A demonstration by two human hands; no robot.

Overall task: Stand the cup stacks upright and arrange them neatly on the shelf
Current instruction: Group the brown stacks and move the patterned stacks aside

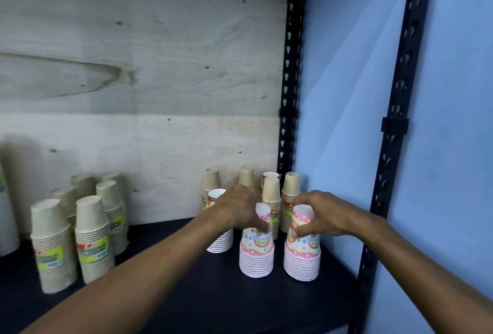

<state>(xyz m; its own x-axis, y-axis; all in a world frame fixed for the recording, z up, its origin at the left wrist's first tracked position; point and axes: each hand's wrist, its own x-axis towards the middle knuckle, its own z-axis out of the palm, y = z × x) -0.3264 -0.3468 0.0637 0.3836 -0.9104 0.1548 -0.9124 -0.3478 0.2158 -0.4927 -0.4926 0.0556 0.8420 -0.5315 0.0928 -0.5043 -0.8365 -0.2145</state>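
Plywood back panel (138, 67) and dark shelf (213, 293) framing everything, with a slotted black post (289, 93) at the rear corner. To the left, a group of tan cup stacks (90, 237) standing upside down in tidy rows, likely already sorted. At the back right, more tan stacks (290, 200) packed close to the post, plus one white stack (220, 224). In front, two pink patterned stacks, upright and just apart. Left hand (240, 208) wrapped over the top of the nearer pink stack (256, 251), fingers closed on it. Right hand (317, 216) pinching the top of the other pink stack (302, 248), probably to steady both and square them side by side.
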